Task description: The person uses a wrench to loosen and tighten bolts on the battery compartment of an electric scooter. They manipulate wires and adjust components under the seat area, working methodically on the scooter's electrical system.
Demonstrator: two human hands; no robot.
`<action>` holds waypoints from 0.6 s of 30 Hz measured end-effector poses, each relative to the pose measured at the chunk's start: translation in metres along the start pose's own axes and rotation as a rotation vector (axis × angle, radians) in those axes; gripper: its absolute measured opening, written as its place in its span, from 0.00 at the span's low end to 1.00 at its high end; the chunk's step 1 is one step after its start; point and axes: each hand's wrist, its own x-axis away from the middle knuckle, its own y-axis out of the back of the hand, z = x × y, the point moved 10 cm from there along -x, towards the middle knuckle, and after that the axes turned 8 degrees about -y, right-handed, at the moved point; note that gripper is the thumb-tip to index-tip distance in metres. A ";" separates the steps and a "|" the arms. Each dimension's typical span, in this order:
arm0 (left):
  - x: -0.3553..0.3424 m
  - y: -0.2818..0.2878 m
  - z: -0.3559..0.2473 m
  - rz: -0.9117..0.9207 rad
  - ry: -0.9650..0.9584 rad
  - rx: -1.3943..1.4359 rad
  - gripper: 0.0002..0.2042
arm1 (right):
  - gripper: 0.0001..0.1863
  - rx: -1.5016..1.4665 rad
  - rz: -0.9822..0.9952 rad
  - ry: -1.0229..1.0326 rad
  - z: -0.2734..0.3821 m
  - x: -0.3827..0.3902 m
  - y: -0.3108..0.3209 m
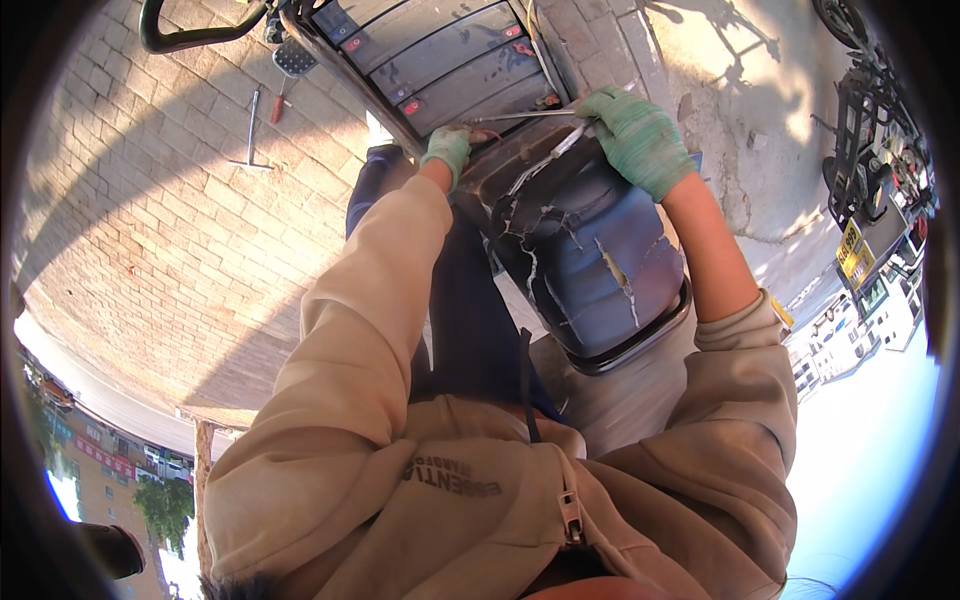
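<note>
Seat [572, 288] crowds you at the bay [371, 95]'s edge.
Your right hand [637, 140] grips a rod [528, 115], left hand [449, 152]'s hold unclear; T-wrench [252, 130] lies on open paving [215, 240] leftward.

1. Head view: worn on your head, facing steeply down past your tan jacket [480, 510].
2. Range: near; your left hand [450, 150] and right hand [640, 140] at the open compartment's [357, 80] near edge.
3. Field: wide fisheye, paving [200, 280] to buildings [880, 325].
</note>
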 end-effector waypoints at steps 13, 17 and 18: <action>0.013 -0.009 -0.004 0.106 0.093 0.433 0.13 | 0.12 -0.093 0.072 -0.069 -0.006 0.011 0.028; 0.025 -0.017 -0.020 0.249 0.057 0.526 0.14 | 0.11 -0.147 0.079 -0.067 -0.009 0.021 0.037; 0.027 -0.017 -0.023 0.265 0.055 0.538 0.14 | 0.10 -0.160 0.054 -0.053 -0.009 0.024 0.043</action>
